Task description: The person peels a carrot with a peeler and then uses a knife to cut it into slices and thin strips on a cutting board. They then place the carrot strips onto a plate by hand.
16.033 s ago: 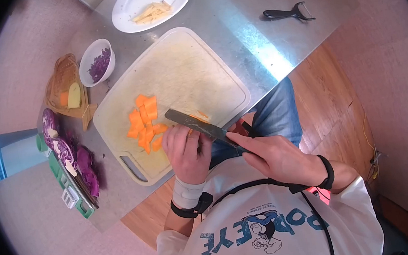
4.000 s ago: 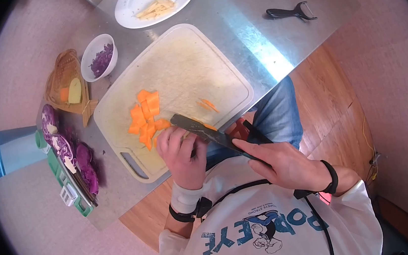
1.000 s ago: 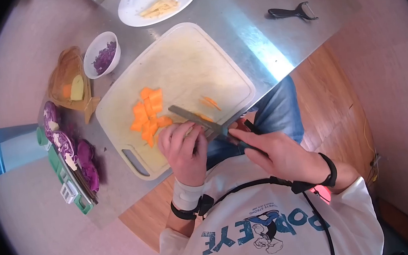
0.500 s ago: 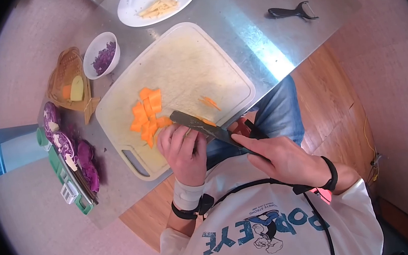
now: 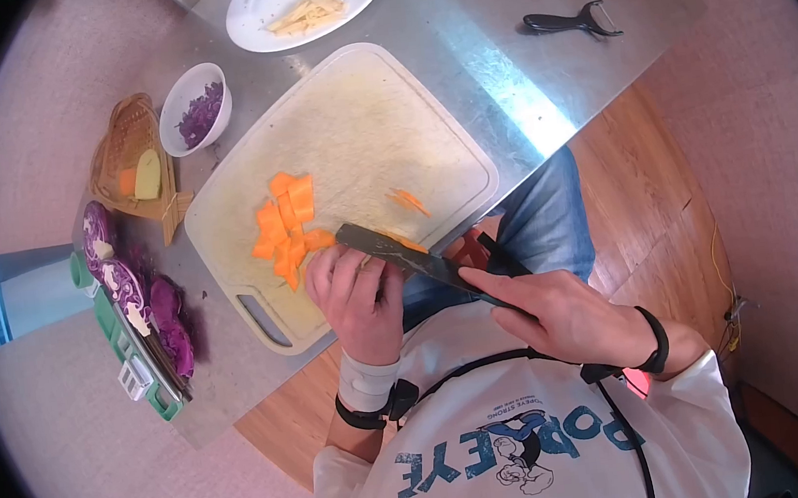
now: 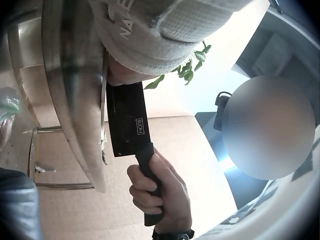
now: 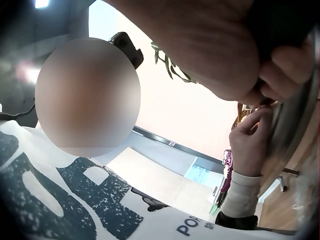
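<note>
Black knife (image 5: pixel 400 254) partly hides orange sliver (image 5: pixel 407 240) near left hand (image 5: pixel 357 297)

Kitchen: knife (image 5: pixel 406 258), chopping board (image 5: pixel 347 128)

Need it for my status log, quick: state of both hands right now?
Left hand: fingers curled by the knife; any hold is hidden.
Right hand: closed, holding the knife.

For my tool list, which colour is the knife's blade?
The knife's blade is black; the left wrist view shows it best.
</note>
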`<state>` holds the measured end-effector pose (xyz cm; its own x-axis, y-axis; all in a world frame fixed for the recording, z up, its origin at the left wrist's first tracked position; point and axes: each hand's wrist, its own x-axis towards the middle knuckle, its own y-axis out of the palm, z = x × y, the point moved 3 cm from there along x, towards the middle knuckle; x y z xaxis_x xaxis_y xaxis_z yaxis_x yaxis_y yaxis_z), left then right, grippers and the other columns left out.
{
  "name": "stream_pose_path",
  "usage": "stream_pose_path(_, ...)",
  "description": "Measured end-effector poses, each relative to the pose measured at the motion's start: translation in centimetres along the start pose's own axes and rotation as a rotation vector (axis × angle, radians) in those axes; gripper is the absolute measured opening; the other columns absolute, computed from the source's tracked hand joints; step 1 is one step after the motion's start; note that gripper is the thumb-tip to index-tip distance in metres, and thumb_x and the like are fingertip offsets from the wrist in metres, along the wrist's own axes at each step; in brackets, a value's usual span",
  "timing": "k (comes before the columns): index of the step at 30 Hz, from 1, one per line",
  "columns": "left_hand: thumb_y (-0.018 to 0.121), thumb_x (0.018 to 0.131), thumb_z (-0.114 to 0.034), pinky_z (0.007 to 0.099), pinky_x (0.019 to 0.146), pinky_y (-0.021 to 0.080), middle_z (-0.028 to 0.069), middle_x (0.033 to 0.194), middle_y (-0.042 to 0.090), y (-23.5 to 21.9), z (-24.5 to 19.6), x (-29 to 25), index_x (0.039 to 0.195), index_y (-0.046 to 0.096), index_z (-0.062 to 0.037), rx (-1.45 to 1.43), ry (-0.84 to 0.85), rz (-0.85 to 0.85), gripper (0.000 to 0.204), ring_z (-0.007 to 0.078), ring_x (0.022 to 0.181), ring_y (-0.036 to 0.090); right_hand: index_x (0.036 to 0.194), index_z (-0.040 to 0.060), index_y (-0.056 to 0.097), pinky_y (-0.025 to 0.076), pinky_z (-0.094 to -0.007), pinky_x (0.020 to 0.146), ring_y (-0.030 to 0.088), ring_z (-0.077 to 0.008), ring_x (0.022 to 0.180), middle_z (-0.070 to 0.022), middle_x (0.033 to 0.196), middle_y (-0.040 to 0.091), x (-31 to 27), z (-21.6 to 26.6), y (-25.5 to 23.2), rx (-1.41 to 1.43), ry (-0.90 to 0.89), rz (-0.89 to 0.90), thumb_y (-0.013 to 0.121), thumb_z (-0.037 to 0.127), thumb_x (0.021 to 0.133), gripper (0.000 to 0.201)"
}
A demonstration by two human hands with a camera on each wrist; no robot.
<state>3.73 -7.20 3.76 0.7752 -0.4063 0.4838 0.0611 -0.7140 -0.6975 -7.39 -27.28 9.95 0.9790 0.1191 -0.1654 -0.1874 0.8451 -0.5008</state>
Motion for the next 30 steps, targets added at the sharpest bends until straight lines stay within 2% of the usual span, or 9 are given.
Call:
stream_pose_path(11,0.082,0.072,0.002,0.0499,0.104,0.044,0.0061,0.109,0.070,0.0,-0.1,0.1,0.096,0.074,-0.0047,-0.001,0.000,-0.014,0.027,0.0316,0.111,0.063,0.147,-0.0012,0.057,0.052,-0.0485,0.063,0.067,-0.0412,0.068,-0.0217,0.076,0.067,1.1,0.4,0.0,0.033,0.043,0.017,0.066,0.008,0.098,0.051)
stream_pose_path(14,0.083,0.072,0.002,0.0495,0.104,0.045,0.0061,0.108,0.070,0.0,-0.2,0.2,0.096,0.074,-0.0051,0.001,0.006,-0.011,0.027,0.0314,0.109,0.063,0.146,-0.0018,0.057,0.052,-0.0486,0.065,0.067,-0.0424,0.069,-0.0237,0.077,0.067,1.8,0.6,0.3,0.001,0.004,0.009,0.065,0.007,0.098,0.049)
stream_pose_path(16,0.083,0.072,0.002,0.0492,0.103,0.045,0.0061,0.108,0.070,-0.1,0.0,0.1,0.096,0.074,-0.0052,0.013,-0.005,-0.010,0.027,0.0313,0.108,0.063,0.152,0.0008,0.054,0.057,-0.0464,0.075,0.071,-0.0429,0.083,-0.0250,0.099,0.074,1.6,0.6,0.0,0.003,0.143,0.123,0.062,0.003,0.098,0.054)
stream_pose_path(17,0.083,0.072,0.002,0.0484,0.103,0.045,0.0055,0.108,0.070,0.0,0.0,0.1,0.097,0.074,-0.0055,0.004,-0.001,-0.026,0.027,0.0307,0.107,0.063,0.152,0.0008,0.054,0.057,-0.0464,0.075,0.071,-0.0429,0.083,-0.0250,0.099,0.074,1.7,0.5,0.2,0.000,0.140,0.128,0.062,0.003,0.098,0.054)
stream_pose_path(19,0.084,0.073,0.001,0.0475,0.102,0.045,0.0049,0.108,0.071,0.0,-0.2,0.2,0.097,0.075,-0.0059,-0.012,0.012,-0.031,0.026,0.0301,0.106,0.063,0.145,-0.0023,0.058,0.054,-0.0464,0.068,0.068,-0.0422,0.072,-0.0247,0.078,0.067,1.9,0.1,0.2,0.084,0.030,-0.043,0.064,0.007,0.100,0.047)
stream_pose_path(21,0.084,0.077,0.003,0.0420,0.101,0.048,0.0054,0.109,0.073,-0.2,-0.4,0.6,0.098,0.077,-0.0046,-0.011,0.000,0.008,0.023,0.0299,0.111,0.064,0.146,-0.0022,0.058,0.054,-0.0463,0.068,0.068,-0.0424,0.073,-0.0250,0.078,0.067,2.2,-0.6,0.0,0.102,0.021,-0.092,0.064,0.008,0.100,0.047)
stream_pose_path(25,0.083,0.078,0.003,0.0418,0.100,0.048,0.0047,0.108,0.074,-0.2,-0.5,0.7,0.098,0.078,-0.0049,-0.018,-0.004,-0.002,0.022,0.0284,0.109,0.064,0.146,-0.0025,0.058,0.054,-0.0460,0.069,0.069,-0.0425,0.074,-0.0253,0.080,0.068,1.8,-0.7,-0.2,0.092,-0.006,-0.112,0.064,0.008,0.100,0.048)
stream_pose_path(28,0.084,0.077,0.003,0.0427,0.101,0.048,0.0052,0.108,0.074,0.0,-0.3,0.4,0.098,0.077,-0.0049,-0.018,-0.008,-0.005,0.023,0.0298,0.110,0.063,0.147,-0.0022,0.057,0.054,-0.0463,0.068,0.068,-0.0418,0.073,-0.0239,0.079,0.068,1.4,-0.4,0.2,0.082,-0.008,-0.046,0.065,0.008,0.100,0.049)
stream_pose_path(30,0.084,0.073,0.002,0.0476,0.104,0.045,0.0048,0.108,0.072,0.0,0.0,0.1,0.095,0.075,-0.0052,-0.014,-0.012,-0.033,0.025,0.0302,0.109,0.063,0.147,-0.0013,0.057,0.054,-0.0467,0.067,0.068,-0.0411,0.072,-0.0226,0.079,0.068,1.1,-0.4,0.3,0.052,-0.009,-0.023,0.066,0.008,0.099,0.050)
